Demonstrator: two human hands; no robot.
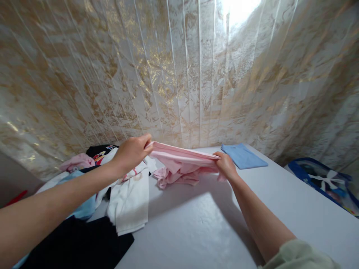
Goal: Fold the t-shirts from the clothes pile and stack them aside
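A pink garment (182, 163) is stretched between my two hands above the white table (190, 231). At its left end, the fingers of my left hand (134, 151) are closed on the upper edge. My right hand (226, 165) grips the same edge at the other end, with a bit of pink cloth hanging below the fingers. The edge between them is pulled nearly straight, and the lower part bunches in loose folds near the tabletop. Its exact kind of garment cannot be made out.
On the left lies a heap of clothes, among them a white garment (131, 205), a black garment (81, 243) and another pink piece (77, 161). A folded blue garment (244, 156) rests at the back right. Beyond the right edge is a blue-trimmed clear bag (304, 163). A gold-patterned curtain (174, 74) hangs behind.
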